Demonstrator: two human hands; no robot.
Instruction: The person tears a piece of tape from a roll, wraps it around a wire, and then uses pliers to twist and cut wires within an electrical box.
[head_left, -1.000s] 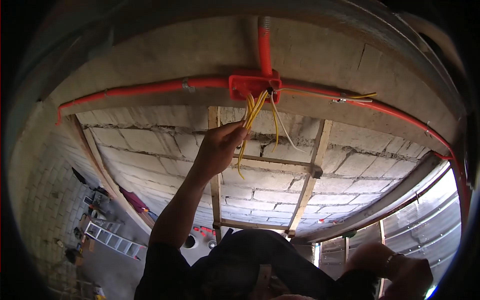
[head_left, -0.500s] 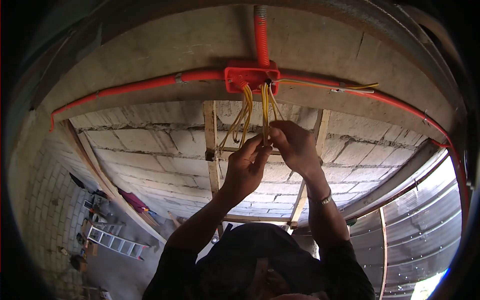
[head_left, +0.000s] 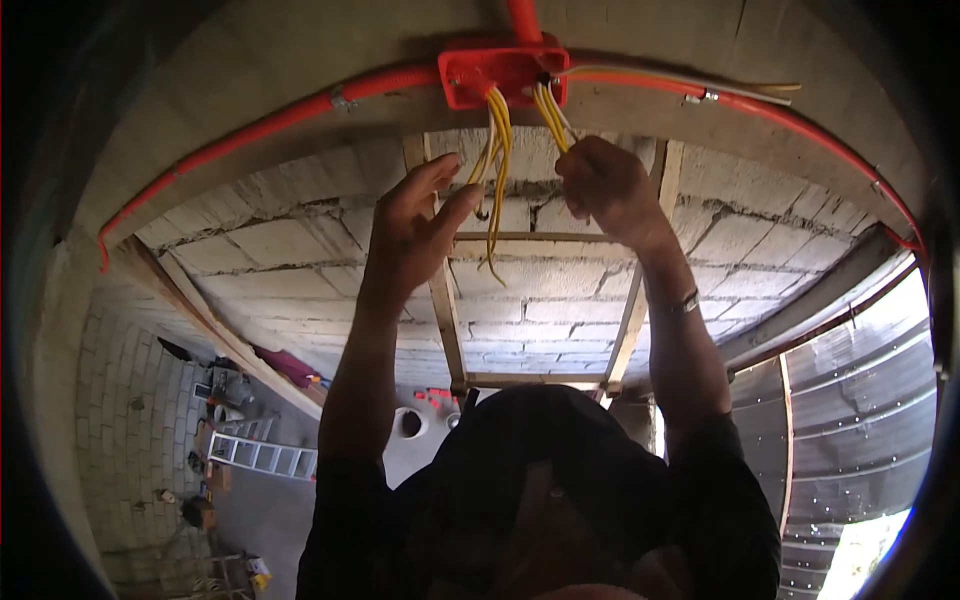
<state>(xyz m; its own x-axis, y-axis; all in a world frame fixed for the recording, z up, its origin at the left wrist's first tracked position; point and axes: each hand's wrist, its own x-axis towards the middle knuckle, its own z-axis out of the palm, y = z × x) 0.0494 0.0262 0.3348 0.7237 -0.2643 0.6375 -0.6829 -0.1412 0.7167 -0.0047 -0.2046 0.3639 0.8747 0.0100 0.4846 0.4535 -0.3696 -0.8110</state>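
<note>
A red junction box [head_left: 503,78] is fixed to the concrete beam overhead, with yellow and white wires hanging out of it. My right hand [head_left: 610,190] is closed around the right bundle of wires [head_left: 550,115] below the box; the lower ends are hidden in the fist. My left hand [head_left: 415,220] is raised beside the left bundle of wires [head_left: 499,150], thumb and fingers apart. Its thumb tip comes right up to the nearest white strand. One yellow wire of that bundle hangs lower, with a bent end.
Red conduit [head_left: 270,125] runs along the beam to both sides of the box, held by metal clamps. Another yellow and white pair [head_left: 700,76] sticks out to the right. Behind is a block wall [head_left: 540,300] with a wooden frame. An aluminium ladder [head_left: 265,455] is far below, lower left.
My hands, together on the right bundle earlier, have parted. The left moved left with its fingers opened; the right drew the wires to the right. The view has tilted, so the box appears higher.
</note>
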